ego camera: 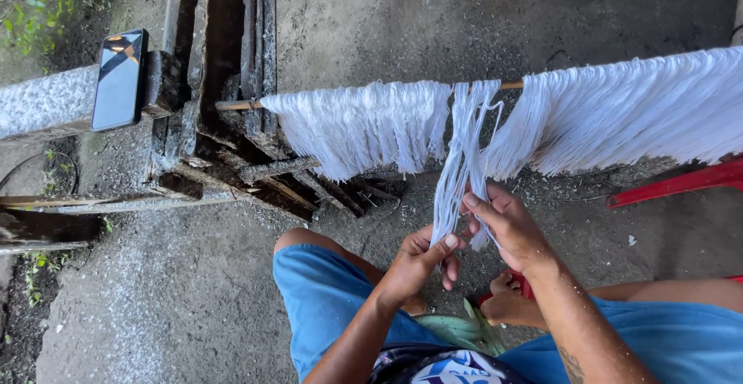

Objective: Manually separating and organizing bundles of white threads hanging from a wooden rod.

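Both hands are on one hank (464, 152) of white strands hanging from the stick (240, 105). The left hand (422, 264) has thumb and fingers closed on the lower strands, pinching them tight. Right hand (507, 225) sits just beside it, a touch higher, fingers clamped on the same hank, thumb pressed across it. Above the grip, the hank runs straight up to the stick and loops over it in a gap between two thick curtains of yarn (364, 125); one curtain hangs left of the grip, the other spreads far to the right. Below the grip, blue shorts (325, 299), a bare foot in a red sandal (503, 299) and a green sandal (457, 330) on the concrete floor (186, 291). Well away to the upper left, a phone (120, 80) leans on a dark wooden frame (232, 66). Right of the grip, a red bar (673, 184) pokes out under the yarn.
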